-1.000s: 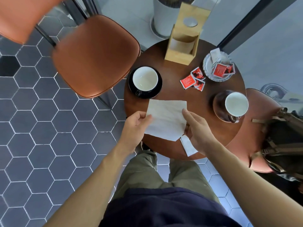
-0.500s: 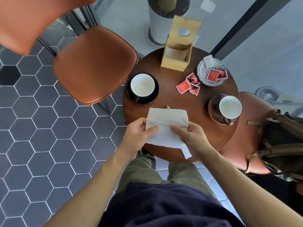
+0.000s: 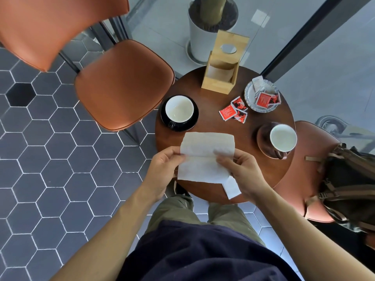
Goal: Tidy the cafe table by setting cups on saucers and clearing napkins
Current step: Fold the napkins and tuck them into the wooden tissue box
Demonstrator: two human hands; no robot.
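A white paper napkin (image 3: 205, 157) hangs folded over the near side of the round wooden table (image 3: 249, 118). My left hand (image 3: 164, 169) pinches its left edge and my right hand (image 3: 241, 171) pinches its right edge. A second, smaller white napkin (image 3: 232, 188) lies under my right hand at the table's near edge. A white cup (image 3: 179, 108) sits on a black saucer (image 3: 191, 123) at the table's left. Another white cup (image 3: 283, 137) stands on a brown saucer (image 3: 263, 142) at the right.
A wooden napkin holder (image 3: 221, 78) stands at the back. Red sugar packets (image 3: 233, 111) lie mid-table, beside a silver dish (image 3: 251, 96) with more packets. An orange chair (image 3: 121, 84) is left, another chair with a dark backpack (image 3: 349, 189) right, a white planter (image 3: 203, 31) behind.
Both hands lifted the large napkin off the table and folded its far half toward me; it now hangs creased between my fingers. The camera shifted slightly back.
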